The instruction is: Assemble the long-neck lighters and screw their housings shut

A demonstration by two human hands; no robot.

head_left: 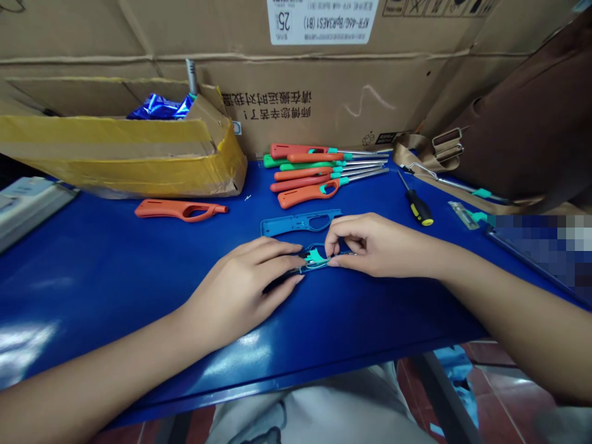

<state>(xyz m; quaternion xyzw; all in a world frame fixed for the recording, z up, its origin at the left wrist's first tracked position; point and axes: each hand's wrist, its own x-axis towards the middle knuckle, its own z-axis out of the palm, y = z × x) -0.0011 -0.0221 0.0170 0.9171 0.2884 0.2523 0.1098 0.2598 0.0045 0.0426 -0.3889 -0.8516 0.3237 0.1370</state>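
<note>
Just on the wearer's side of the loose blue shell half [277,226], low over the blue table [370,320]: a second blue shell [317,267], fitted with a teal trigger [315,255] and small metal parts. Long axis runs crosswise, roughly parallel to the loose half; handle end toward the left hand, narrow end toward the right hand and angled slightly away from the wearer.

Left hand [256,271], left and nearside of the loose half: fingers laid over the handle end, thumb along its near edge, grasping the second shell. Right hand [370,243], at the loose half's right end and nearside: thumb and index tips brought together at the front of the fitted parts, other fingers curled. Cannot tell whether a part is pinched between them.

Loose half: broad end left, narrow end right.

Beyond it, a bunch of red, orange and green lighters [308,194], metal rods pointing right. Left of it, an orange lighter body [164,209], nozzle end right. Right of it, a screwdriver [419,208], tip pointing away. Farther left and beyond, a yellow-taped carton [161,176].
</note>
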